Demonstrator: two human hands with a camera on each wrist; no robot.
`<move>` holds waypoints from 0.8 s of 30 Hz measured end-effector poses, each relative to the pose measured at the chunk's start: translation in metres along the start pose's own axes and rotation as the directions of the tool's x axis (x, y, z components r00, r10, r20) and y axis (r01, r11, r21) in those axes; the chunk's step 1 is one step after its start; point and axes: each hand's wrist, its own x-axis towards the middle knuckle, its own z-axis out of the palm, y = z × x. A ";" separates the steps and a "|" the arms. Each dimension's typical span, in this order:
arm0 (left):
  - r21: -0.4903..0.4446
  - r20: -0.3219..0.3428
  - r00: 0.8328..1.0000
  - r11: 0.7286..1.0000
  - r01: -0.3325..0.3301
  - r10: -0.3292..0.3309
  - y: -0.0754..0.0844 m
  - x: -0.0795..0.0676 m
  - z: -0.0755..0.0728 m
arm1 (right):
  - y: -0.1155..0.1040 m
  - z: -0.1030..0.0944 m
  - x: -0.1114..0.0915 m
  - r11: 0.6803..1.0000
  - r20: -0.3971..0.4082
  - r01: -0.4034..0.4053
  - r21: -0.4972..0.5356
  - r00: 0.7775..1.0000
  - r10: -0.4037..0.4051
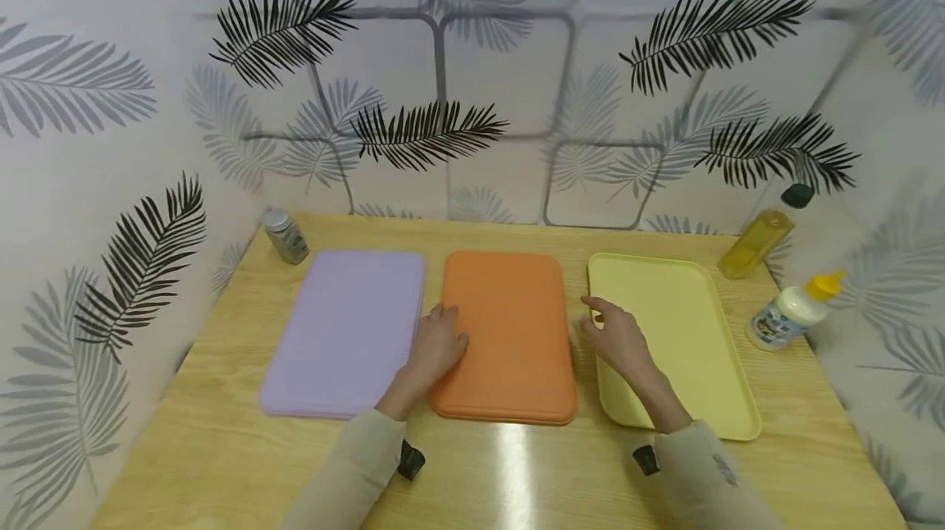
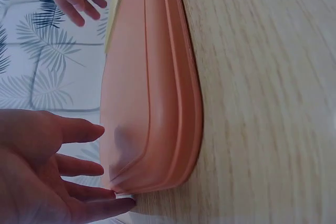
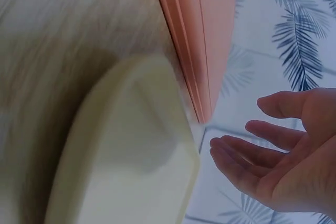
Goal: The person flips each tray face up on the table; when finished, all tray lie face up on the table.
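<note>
An orange tray (image 1: 508,337) lies flat in the middle of the table, its smooth top raised above a stepped rim. My left hand (image 1: 439,341) is at its left edge, with fingers and thumb spread and slightly bent in the left wrist view. Over the left rim of a yellow tray (image 1: 668,333) hovers my right hand (image 1: 616,337). The right wrist view shows that hand (image 3: 283,153) palm inward, fingers loosely extended with nothing between them. The yellow tray has a low raised rim and faces up.
A lilac tray (image 1: 345,333) lies left of the orange one. Behind it stands a small grey-lidded jar (image 1: 286,236). At the right are a bottle of yellow liquid (image 1: 756,243) and a white bottle with a yellow cap (image 1: 788,317). A patterned wall (image 1: 502,177) borders the wooden table (image 1: 472,472).
</note>
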 end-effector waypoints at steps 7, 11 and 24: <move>0.050 0.003 1.000 0.999 -0.003 0.003 -0.001 0.003 -0.003 | -0.017 0.024 0.010 0.999 0.056 0.005 -0.048 0.998 -0.003; 0.065 0.010 1.000 0.998 -0.001 0.001 0.001 0.005 -0.004 | -0.019 0.035 0.012 0.992 0.067 -0.007 -0.128 0.998 0.015; 0.169 0.027 1.000 0.986 -0.005 0.001 0.007 0.012 -0.004 | -0.021 0.045 0.007 0.969 0.077 -0.077 -0.233 0.992 0.098</move>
